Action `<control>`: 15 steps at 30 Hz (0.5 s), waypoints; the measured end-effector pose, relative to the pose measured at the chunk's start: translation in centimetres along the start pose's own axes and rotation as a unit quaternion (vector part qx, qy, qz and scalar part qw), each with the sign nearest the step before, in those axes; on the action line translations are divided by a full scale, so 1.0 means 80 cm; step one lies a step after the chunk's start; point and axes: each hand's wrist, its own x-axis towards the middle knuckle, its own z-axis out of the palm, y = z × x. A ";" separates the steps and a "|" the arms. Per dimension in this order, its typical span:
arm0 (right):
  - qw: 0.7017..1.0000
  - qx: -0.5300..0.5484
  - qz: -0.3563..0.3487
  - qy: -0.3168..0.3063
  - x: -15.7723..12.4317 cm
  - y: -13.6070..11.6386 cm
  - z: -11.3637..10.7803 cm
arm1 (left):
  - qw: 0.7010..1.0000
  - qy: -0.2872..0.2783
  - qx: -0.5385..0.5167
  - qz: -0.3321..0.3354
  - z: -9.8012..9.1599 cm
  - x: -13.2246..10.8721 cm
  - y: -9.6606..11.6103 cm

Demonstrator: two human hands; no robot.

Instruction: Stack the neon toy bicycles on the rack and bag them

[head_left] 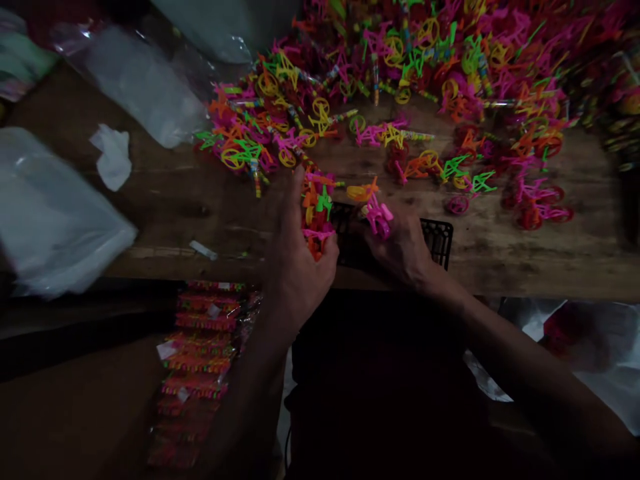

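Fingers of the left hand [303, 270] curl around a bundle of bright plastic toys [315, 212], while fingers of the right hand [404, 248] grasp a pink toy [379, 219] over a black rack [439, 235] on the wooden counter [500, 260]. Beyond lies a loose heap of similar toys [470, 55].

A wooden tabletop [540, 263] (grain visibly showing) is extending to both sides of the grip; dim light is prevailing.

Wooden table [575, 263]: brown, with dark marks.
Crumpled white paper [115, 161]: near plastic bags [55, 210].
White strip [203, 251]: near front edge.
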 end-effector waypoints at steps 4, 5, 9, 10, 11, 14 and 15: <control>0.999 0.031 0.038 -0.009 0.020 -0.001 0.023 | 1.000 0.009 -0.018 -0.008 0.003 -0.001 0.004; 0.998 0.043 0.039 -0.018 0.023 -0.001 0.026 | 1.000 0.011 -0.019 -0.016 0.003 -0.001 0.005; 0.998 0.057 0.030 -0.023 0.027 0.000 0.028 | 0.999 0.013 -0.018 -0.029 0.004 -0.003 0.004; 0.998 0.058 0.030 -0.017 0.027 0.001 0.027 | 0.999 0.010 -0.020 -0.029 0.003 -0.004 0.004; 0.998 0.060 0.031 -0.014 0.027 0.002 0.027 | 0.999 0.010 -0.021 -0.028 0.003 -0.004 0.004; 0.998 0.063 0.018 -0.022 0.029 0.005 0.026 | 0.999 0.008 -0.020 -0.033 0.001 -0.006 0.005; 0.998 0.057 0.007 -0.027 0.030 0.005 0.026 | 0.999 0.008 -0.020 -0.036 0.001 -0.006 0.005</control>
